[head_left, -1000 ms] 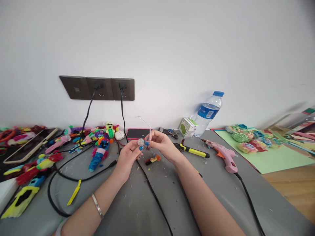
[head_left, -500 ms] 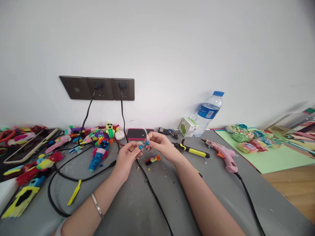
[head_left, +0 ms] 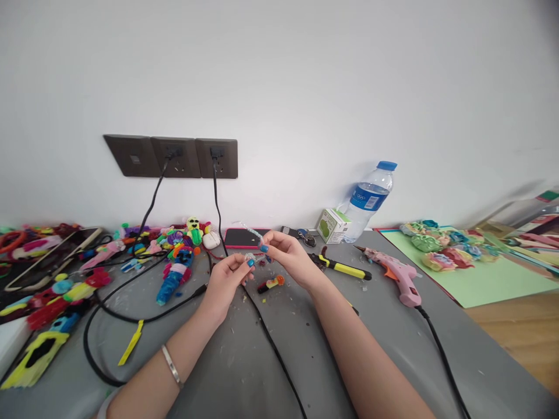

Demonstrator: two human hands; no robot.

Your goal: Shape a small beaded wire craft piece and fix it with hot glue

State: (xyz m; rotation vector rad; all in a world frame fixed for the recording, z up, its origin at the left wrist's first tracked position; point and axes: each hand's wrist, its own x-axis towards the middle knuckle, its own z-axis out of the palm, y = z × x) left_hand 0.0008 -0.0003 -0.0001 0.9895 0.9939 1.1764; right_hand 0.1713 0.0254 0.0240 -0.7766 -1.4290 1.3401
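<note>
Over grey table (head_left: 262, 366), just off view centre toward seven o'clock, best to steady small silvery bundle (head_left: 249, 256), pinched in left hand (head_left: 224, 286), and guide sparkly strand (head_left: 252, 230), gripped in right hand (head_left: 288, 260) and angled toward ten o'clock, with light, even tension.

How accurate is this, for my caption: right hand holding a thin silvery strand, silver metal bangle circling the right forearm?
Wrong side: the head view shows the silver metal bangle circling the left forearm. The right hand does hold the thin silvery strand.
</note>
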